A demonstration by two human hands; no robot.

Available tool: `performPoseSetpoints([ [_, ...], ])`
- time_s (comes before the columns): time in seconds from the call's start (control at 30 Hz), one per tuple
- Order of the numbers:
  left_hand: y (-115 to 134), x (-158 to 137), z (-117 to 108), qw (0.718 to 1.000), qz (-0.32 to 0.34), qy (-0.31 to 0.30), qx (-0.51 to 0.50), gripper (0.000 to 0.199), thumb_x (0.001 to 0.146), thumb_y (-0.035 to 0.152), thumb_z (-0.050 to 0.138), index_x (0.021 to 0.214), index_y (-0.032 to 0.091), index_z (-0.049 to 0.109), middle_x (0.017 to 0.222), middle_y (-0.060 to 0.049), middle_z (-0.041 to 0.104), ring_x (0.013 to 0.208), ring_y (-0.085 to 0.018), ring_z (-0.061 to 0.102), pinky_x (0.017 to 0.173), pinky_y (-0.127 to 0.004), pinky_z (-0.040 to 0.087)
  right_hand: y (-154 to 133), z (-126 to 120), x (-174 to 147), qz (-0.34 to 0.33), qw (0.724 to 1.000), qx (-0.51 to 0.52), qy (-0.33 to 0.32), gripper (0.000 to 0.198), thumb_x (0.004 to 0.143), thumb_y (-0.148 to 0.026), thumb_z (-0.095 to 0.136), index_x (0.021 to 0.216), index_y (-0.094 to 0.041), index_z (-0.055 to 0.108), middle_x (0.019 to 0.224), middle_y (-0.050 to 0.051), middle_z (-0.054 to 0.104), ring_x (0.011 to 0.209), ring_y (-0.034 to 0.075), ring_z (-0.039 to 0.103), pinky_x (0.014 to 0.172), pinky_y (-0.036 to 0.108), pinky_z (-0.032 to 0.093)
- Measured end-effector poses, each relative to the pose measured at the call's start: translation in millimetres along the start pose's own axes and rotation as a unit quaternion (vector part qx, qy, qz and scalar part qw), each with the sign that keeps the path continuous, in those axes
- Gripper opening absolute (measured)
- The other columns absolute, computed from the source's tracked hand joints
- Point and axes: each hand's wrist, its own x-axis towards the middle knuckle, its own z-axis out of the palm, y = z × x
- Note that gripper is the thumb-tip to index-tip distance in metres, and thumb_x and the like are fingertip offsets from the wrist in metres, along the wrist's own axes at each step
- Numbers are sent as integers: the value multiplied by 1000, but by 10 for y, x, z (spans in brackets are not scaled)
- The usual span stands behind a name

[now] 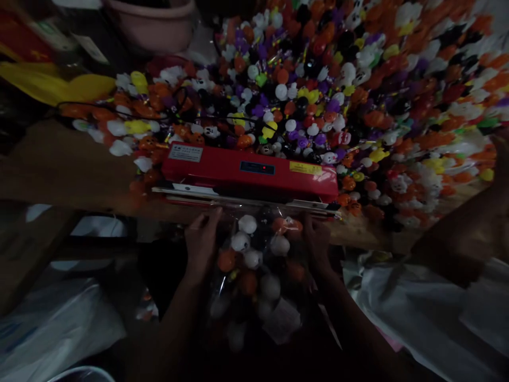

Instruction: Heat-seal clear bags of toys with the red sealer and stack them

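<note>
A clear plastic bag (262, 270) hangs from the front of a red bag sealer (222, 170), its top edge at the sealer's slot. Inside it show several white, orange and dark Halloween figures and a pale label (282, 320). My left hand (202, 239) pinches the bag's upper left corner, just below the sealer. At the upper right corner, my right hand (317, 239) is closed on the bag too, its fingertips partly hidden in shadow. A small red light glows on the sealer's panel (257, 167).
A large heap of small Halloween figures (302, 101) covers the wooden table (51, 164) behind the sealer. A black cord (119, 110) runs across it. A pink basin (155, 24) stands back left. Another person's arm (461, 228) reaches in at right, above white sacks (409, 302).
</note>
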Motion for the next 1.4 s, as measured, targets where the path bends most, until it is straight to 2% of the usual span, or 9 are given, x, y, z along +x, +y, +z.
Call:
performPoseSetpoints([
  [0.2,12,101,6,994,54,43,88,40,68,57,71,70,17,72,69,-3,68,72,-16,58,65,-25,46,-65,-170,2,-74,989,-117,-57,55,87,-60,40,61,-17,63,59,5,57,61,16,52,59,29,33],
  [0.33,51,91,37,993,47,56,97,32,75,47,66,72,17,72,71,-2,68,74,-17,60,70,-24,49,-150,-397,9,-99,948,-299,-47,56,95,-54,45,69,-15,75,61,9,64,55,15,49,56,30,25],
  [0.4,51,86,49,992,57,59,92,29,77,44,65,70,17,70,69,-1,66,72,-15,59,70,-24,48,-285,-527,-35,-155,927,-340,-21,53,96,-54,50,70,-17,76,59,9,64,53,16,50,55,30,25],
  [0.5,24,78,56,993,69,51,83,29,80,43,65,71,17,69,68,0,64,72,-15,57,68,-23,47,-585,-622,-113,-303,910,-284,-1,38,98,-47,55,89,-19,79,78,10,73,66,19,63,59,30,38],
  [0.67,-8,57,72,993,86,53,69,31,81,43,62,64,18,63,61,1,55,67,-14,50,63,-22,42,-867,-382,-69,-443,851,-215,-184,30,102,-27,50,119,-20,73,114,10,73,93,19,69,74,29,52],
  [0.8,-30,53,96,993,96,41,46,34,77,47,61,60,18,60,59,1,50,65,-13,46,61,-23,40,-835,-239,11,-462,830,-221,-220,34,101,-20,48,127,-17,69,115,12,70,96,20,67,77,31,52],
  [1.0,-130,63,114,996,87,29,5,35,75,50,66,66,17,64,63,1,57,65,-12,48,63,-23,41,-885,-365,18,-464,819,-162,-297,23,100,-22,57,118,-18,71,106,9,69,90,17,65,74,27,51],
  [1.23,-177,87,176,990,106,77,-45,32,76,49,69,72,17,69,68,1,64,68,-13,54,67,-23,45,-797,-223,48,-468,817,-129,-311,14,97,-22,63,105,-19,74,96,7,69,87,17,65,73,27,51],
  [1.4,-47,161,185,993,90,80,-7,28,72,45,72,72,17,70,67,1,65,68,-13,57,67,-24,45,-895,-299,132,-425,840,-149,-304,27,97,-30,63,122,-20,71,111,9,73,93,19,69,80,30,55],
])
